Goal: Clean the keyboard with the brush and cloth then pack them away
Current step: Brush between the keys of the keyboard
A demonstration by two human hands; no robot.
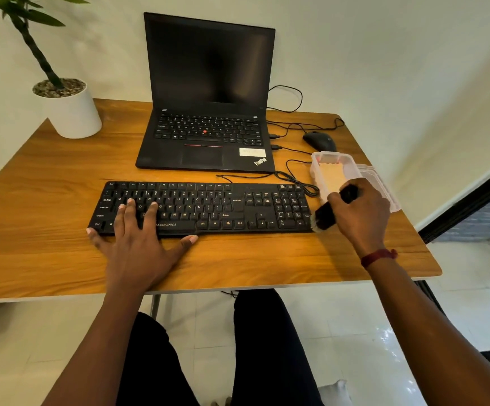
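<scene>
A black keyboard (223, 208) lies across the middle of the wooden table (47, 259). My left hand (138, 238) rests flat on its left end, fingers spread over the keys. My right hand (360, 212) is closed around a black brush (325, 215) at the keyboard's right end. The pale bristles touch the front right corner by the number pad. Just behind that hand stands a clear plastic container (340, 168), open, with something tan inside; I cannot tell whether it is the cloth.
An open black laptop (208, 112) sits behind the keyboard. A black mouse (319, 141) and loose cables lie to its right. A white plant pot (68, 109) stands at the back left. The table's right edge is close to the container.
</scene>
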